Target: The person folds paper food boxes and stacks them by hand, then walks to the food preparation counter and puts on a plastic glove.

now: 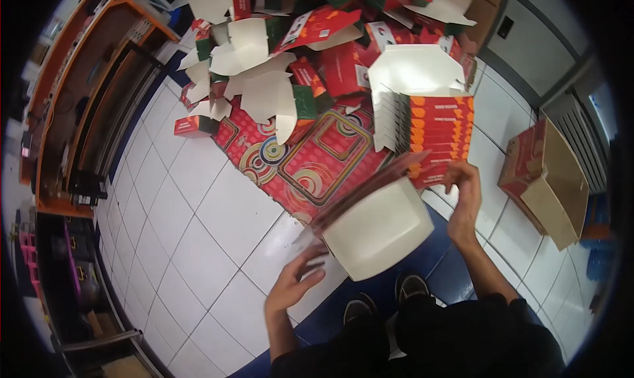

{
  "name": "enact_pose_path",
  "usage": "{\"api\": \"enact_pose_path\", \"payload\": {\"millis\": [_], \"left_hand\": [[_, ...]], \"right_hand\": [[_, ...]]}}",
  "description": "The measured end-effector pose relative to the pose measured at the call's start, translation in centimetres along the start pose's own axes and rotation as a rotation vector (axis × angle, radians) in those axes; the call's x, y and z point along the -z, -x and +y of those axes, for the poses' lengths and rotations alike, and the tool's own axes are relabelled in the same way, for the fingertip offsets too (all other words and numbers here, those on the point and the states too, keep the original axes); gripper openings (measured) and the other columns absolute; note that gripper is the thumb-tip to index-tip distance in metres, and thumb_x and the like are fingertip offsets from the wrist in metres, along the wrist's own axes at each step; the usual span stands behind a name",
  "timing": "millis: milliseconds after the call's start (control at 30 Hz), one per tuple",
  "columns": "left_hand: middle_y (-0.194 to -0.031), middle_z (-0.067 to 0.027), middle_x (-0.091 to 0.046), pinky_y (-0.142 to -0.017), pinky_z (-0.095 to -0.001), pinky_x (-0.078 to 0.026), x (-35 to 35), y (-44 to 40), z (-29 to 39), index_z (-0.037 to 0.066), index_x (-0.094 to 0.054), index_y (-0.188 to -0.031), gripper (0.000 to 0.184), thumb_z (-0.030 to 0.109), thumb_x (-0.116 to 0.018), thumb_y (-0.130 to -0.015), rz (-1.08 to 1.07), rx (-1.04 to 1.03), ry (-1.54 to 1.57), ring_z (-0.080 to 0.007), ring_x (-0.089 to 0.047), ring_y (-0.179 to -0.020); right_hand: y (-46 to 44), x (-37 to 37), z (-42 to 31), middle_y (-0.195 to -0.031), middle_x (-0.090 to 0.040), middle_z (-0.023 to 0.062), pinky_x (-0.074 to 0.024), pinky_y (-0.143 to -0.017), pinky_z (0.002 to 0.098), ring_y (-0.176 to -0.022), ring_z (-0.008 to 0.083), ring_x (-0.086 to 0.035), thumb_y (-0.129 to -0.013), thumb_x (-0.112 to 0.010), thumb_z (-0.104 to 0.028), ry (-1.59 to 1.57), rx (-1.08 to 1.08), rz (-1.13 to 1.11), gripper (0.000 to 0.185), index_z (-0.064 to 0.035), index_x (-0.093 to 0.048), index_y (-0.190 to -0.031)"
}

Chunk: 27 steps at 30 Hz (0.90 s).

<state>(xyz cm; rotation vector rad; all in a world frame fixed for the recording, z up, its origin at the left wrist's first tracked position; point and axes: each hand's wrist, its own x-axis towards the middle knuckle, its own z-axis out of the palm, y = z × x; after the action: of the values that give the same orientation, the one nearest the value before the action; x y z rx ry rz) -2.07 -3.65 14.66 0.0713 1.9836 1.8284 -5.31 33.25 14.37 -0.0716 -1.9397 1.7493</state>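
A food carton (pixel 380 231) with a pale inside and a motion-blurred red lid is in front of me, above my shoes. My left hand (pixel 297 282) is beside its left corner, fingers spread and partly smeared; whether they touch the carton I cannot tell. To the right of the carton, my right hand (pixel 465 196) has loosely bent fingers with nothing visible in them. Its fingertips are close to the front end of a stack of nested red cartons (pixel 441 134), whose white lids (pixel 416 71) stand open at the back.
A heap of loose red, green and white cartons (pixel 340 68) covers the far part of a patterned red mat (pixel 317 157). One small carton (pixel 196 126) lies at the mat's left corner. At right stands an open cardboard box (pixel 545 183); orange shelving (pixel 63 94) lines the left.
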Motion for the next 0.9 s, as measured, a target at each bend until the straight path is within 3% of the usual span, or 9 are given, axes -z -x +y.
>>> {"api": "enact_pose_path", "payload": {"millis": [33,133,167,233,367,500,700,833,900], "left_hand": [[-0.122,-0.0081,-0.068,-0.094,-0.0338,-0.053,1.7,0.3,0.3,-0.001,-0.064,-0.128,0.032,0.005,-0.065,-0.097,-0.275,0.017,0.011,-0.0198,-0.065,-0.115],[-0.112,-0.0077,-0.072,-0.097,-0.0339,-0.051,10.1,-1.3,-3.2,0.000,-0.068,-0.118,0.022,0.007,-0.064,-0.097,-0.276,0.175,-0.101,-0.0198,-0.065,-0.114],[-0.103,-0.0085,-0.074,-0.097,-0.0333,-0.051,11.1,-3.4,-2.9,0.000,-0.070,-0.109,0.017,0.008,-0.066,-0.096,-0.055,0.264,-0.271,-0.0210,-0.066,-0.111],[-0.120,-0.0131,-0.070,-0.098,-0.0375,-0.051,11.8,-9.8,-2.2,0.001,-0.066,-0.123,0.032,0.015,-0.071,-0.094,0.270,0.053,-0.510,-0.0249,-0.065,-0.114],[-0.133,-0.0171,-0.062,-0.100,-0.0441,-0.049,9.6,-24.1,-2.1,0.004,-0.060,-0.132,0.048,0.022,-0.074,-0.090,0.345,-0.570,-0.781,-0.0346,-0.059,-0.123],[-0.123,-0.0204,-0.066,-0.096,-0.0382,-0.049,8.5,-29.8,-3.1,0.000,-0.061,-0.128,0.043,0.018,-0.074,-0.091,0.159,-0.557,-1.003,-0.0325,-0.064,-0.113],[-0.091,-0.0211,-0.064,-0.072,-0.0414,-0.050,5.8,-19.0,6.5,-0.002,-0.068,-0.112,0.017,0.009,-0.061,-0.101,0.633,-0.547,-0.577,-0.0373,-0.063,-0.079],[-0.090,-0.0150,-0.060,-0.070,-0.0407,-0.047,1.6,-6.4,15.4,0.003,-0.068,-0.125,0.040,-0.008,-0.062,-0.087,0.636,-0.709,-1.130,-0.0344,-0.057,-0.079],[-0.092,-0.0101,-0.062,-0.068,-0.0371,-0.046,-1.4,-2.1,18.2,0.013,-0.071,-0.128,0.056,-0.009,-0.064,-0.077,0.590,-0.748,-1.350,-0.0294,-0.058,-0.077]], "right_hand": [[0.0,0.3,0.3,-0.100,-0.058,0.0066,-0.0432,-0.078,0.0297,-0.090,0.0134,-0.053,-0.108,-0.043,-0.040,-0.006,0.002,-0.014,0.045,-0.0004,-0.056,-0.125],[-0.5,0.6,0.6,-0.094,-0.057,0.0059,-0.0419,-0.072,0.0286,-0.085,0.0127,-0.052,-0.110,-0.040,-0.038,0.050,-0.019,0.036,0.043,0.0002,-0.058,-0.119],[-0.8,0.6,0.7,-0.094,-0.057,0.0060,-0.0418,-0.071,0.0280,-0.084,0.0127,-0.052,-0.110,-0.040,-0.036,0.072,-0.008,0.044,0.041,0.0002,-0.058,-0.118],[-1.3,0.3,0.6,-0.094,-0.057,0.0061,-0.0417,-0.071,0.0275,-0.082,0.0127,-0.052,-0.110,-0.040,-0.034,0.093,-0.004,0.037,0.040,0.0002,-0.058,-0.116],[-2.1,-0.3,0.6,-0.090,-0.054,0.0060,-0.0400,-0.072,0.0274,-0.080,0.0120,-0.049,-0.110,-0.040,-0.036,0.142,0.033,0.012,0.039,0.0003,-0.056,-0.114],[-3.1,-0.2,-0.1,-0.091,-0.056,0.0071,-0.0420,-0.071,0.0279,-0.079,0.0124,-0.051,-0.109,-0.043,-0.032,0.137,0.120,0.041,0.035,0.0007,-0.056,-0.113],[-3.8,0.0,-5.3,-0.097,-0.058,0.0086,-0.0450,-0.076,0.0284,-0.083,0.0128,-0.054,-0.106,-0.049,-0.022,0.014,0.141,-0.036,0.028,0.0024,-0.054,-0.118],[-6.6,-3.3,-14.1,-0.108,-0.059,0.0081,-0.0479,-0.085,0.0308,-0.092,0.0135,-0.057,-0.098,-0.064,-0.020,0.016,-0.027,-0.420,0.049,-0.0024,-0.049,-0.142],[-6.8,-5.3,-17.0,-0.122,-0.056,0.0095,-0.0431,-0.097,0.0323,-0.106,0.0158,-0.054,-0.101,-0.055,-0.028,-0.106,-0.075,-0.574,0.061,-0.0053,-0.035,-0.155]]}}
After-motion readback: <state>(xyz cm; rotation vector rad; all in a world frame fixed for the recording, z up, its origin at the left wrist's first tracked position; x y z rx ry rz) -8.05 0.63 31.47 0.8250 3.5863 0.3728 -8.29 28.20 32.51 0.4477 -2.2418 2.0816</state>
